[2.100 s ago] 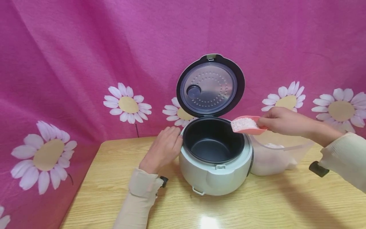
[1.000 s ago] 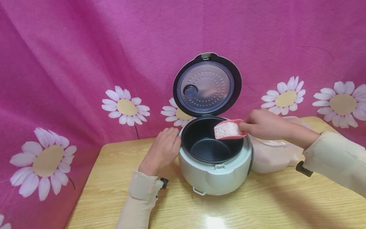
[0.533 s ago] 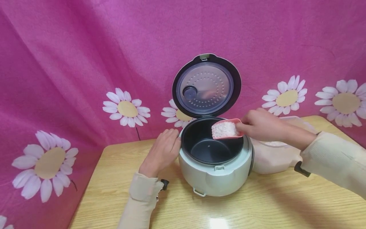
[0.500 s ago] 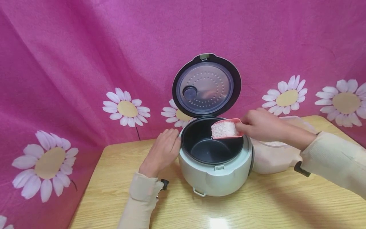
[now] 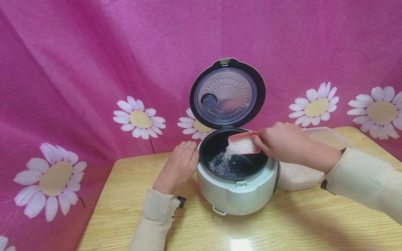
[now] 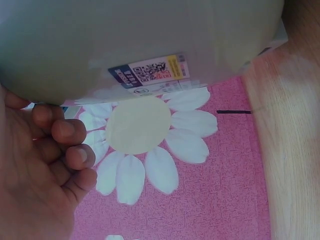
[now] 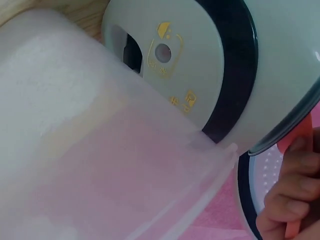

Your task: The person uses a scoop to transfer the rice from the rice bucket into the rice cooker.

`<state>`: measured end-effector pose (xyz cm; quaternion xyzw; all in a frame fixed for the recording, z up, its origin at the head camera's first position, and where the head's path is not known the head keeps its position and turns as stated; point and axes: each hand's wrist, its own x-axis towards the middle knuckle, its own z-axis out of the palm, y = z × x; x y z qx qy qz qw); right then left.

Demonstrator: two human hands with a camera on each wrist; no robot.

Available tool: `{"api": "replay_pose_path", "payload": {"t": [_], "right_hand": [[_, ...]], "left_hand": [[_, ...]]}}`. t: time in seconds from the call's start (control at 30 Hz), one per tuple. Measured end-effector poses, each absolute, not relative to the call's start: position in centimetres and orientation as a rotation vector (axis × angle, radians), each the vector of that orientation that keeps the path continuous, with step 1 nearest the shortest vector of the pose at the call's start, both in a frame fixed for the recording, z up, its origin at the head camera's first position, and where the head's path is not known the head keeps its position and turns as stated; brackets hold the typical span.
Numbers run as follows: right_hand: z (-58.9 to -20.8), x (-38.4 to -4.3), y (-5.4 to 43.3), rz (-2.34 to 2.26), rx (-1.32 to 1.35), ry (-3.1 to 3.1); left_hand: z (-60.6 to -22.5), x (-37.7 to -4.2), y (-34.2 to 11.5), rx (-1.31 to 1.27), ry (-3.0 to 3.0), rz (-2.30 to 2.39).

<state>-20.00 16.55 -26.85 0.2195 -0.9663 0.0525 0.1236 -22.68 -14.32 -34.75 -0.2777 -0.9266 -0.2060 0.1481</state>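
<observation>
Pouring grains (image 5: 231, 153), pink scoop (image 5: 246, 135), cooker (image 5: 238, 200), QR-code label (image 6: 150, 73), gold characters (image 7: 163, 71)

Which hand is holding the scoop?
The right hand: it grips the pink scoop of rice, while the left hand only touches the cooker's side.

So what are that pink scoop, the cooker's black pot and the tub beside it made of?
The scoop looks like plastic: smooth, thin-walled, one even pink. The pot may be metal under a dark coating, given its soft black sheen. The tub seems plastic, cloudy and translucent: paler patches show faintly through it.
</observation>
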Motion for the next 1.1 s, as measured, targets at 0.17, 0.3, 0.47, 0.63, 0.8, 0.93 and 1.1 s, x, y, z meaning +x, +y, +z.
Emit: {"api": "replay_pose_path", "payload": {"t": [0.17,0.3,0.47,0.63,0.8,0.93,1.1], "right_hand": [[-27.4,-19.6,16.3,0.049,0.701,-2.680],[-27.7,-19.5,16.3,0.026,0.757,-2.561],[-27.9,-19.7,16.5,0.068,0.801,-2.417],[-27.9,-19.8,16.8,0.087,0.843,-2.305],[-27.8,-19.8,17.5,0.095,0.830,-2.315],[-27.6,-19.8,18.2,0.102,0.793,-2.323],[-27.3,-19.7,19.2,0.119,0.778,-2.345]], "left_hand": [[-34.8,-22.6,-14.4,-0.801,-2.664,-0.586],[-34.8,-22.6,-14.4,-0.799,-2.665,-0.583],[-34.8,-22.5,-14.4,-0.793,-2.678,-0.589],[-34.7,-22.5,-14.4,-0.783,-2.691,-0.610],[-34.6,-22.6,-14.3,-0.780,-2.700,-0.621],[-34.5,-22.5,-14.3,-0.776,-2.708,-0.625],[-34.6,-22.5,-14.3,-0.776,-2.701,-0.615]]}}
